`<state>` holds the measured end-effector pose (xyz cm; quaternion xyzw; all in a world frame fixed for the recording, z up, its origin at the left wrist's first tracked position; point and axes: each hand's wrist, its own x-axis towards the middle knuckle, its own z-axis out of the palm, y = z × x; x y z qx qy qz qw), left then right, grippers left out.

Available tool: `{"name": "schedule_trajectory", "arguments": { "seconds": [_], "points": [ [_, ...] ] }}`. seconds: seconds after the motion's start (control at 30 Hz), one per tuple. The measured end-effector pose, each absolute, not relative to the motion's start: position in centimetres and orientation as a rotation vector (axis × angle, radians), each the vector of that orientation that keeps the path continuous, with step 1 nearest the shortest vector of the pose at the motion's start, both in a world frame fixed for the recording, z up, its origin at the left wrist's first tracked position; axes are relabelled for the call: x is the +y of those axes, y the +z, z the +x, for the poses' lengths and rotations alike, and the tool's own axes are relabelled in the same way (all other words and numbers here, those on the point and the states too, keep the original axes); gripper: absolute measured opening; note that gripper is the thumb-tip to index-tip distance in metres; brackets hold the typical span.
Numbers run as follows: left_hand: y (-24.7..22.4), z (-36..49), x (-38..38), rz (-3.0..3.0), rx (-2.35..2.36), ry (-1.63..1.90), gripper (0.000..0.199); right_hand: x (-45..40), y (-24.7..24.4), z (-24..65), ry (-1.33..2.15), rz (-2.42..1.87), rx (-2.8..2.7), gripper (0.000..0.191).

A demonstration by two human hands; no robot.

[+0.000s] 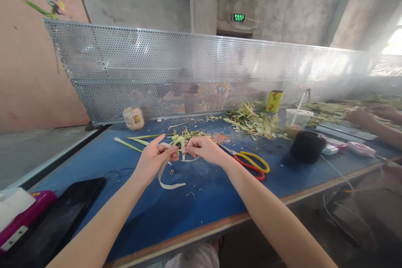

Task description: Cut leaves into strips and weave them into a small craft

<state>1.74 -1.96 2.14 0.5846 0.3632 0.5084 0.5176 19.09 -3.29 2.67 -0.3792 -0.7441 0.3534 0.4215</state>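
Observation:
Above the middle of the blue table (194,201), my left hand (157,156) pinches a pale plant strip (172,185), whose loose end curls down toward the tabletop. Close beside it on the right, my right hand (202,147) has its thumb and fingers closed on the same pale plant material. The two hands nearly touch. Behind them lies a heap of green and pale scraps (188,135). Scissors (251,163) with one yellow and one red handle rest just right of my right hand. Green stalks (128,144) lie left of the hands.
A black phone (63,217) lies front left. A wrapped bundle (134,118), pale husks (251,120), a yellow can (274,101), a drink cup (297,120) and a black roll (307,146) stand farther back. A perforated metal screen (150,71) borders the table. Another person's hands (367,119) are at right.

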Motion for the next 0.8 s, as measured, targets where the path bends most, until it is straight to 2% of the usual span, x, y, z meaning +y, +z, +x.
{"name": "schedule_trajectory", "arguments": {
  "seconds": [0.27, 0.37, 0.6, 0.8],
  "points": [
    [2.7, 1.4, -2.3, 1.412, 0.857, 1.181, 0.077, -3.1, 2.5, 19.2, 1.102, -0.978, -1.846, 0.017],
    [2.7, 1.6, -2.7, 1.506, 0.87, 1.113, 0.081, -3.0, 2.0, 18.4, 1.17, -0.888, -1.777, 0.015],
    [2.4, 2.1, -3.2, 1.54, 0.83, 1.043, 0.089, -2.8, 1.4, 17.7, 1.088, -0.813, -1.698, 0.023],
    [2.1, 2.4, -2.9, 1.531, 0.832, 1.027, 0.088, -2.5, 0.8, 17.4, 0.894, -0.958, -1.66, 0.024]
  ]
}}
